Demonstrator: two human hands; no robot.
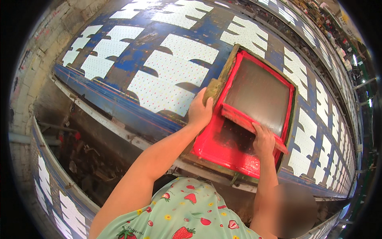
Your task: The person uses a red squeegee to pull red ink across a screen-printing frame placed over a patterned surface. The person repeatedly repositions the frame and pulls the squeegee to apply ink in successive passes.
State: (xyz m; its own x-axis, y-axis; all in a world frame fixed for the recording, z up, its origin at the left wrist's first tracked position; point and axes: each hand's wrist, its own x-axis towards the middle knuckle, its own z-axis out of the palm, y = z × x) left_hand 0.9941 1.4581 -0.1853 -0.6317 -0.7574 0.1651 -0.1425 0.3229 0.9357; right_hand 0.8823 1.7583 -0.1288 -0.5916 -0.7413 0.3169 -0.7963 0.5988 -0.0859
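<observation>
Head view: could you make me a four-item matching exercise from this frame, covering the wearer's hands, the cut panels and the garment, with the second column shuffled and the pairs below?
Column one
1. Left hand
2. Right hand
3. Cut panels
4. Garment on the wearer's torso

Column two
A. Pale green with a strawberry print
B. On the wooden left edge of the screen frame
C. Gripping the red-smeared squeegee
D. White with small dots, lying flat on the blue-patched table

Right pairs: 1-B; 2-C; 3-D; 4-A
</observation>
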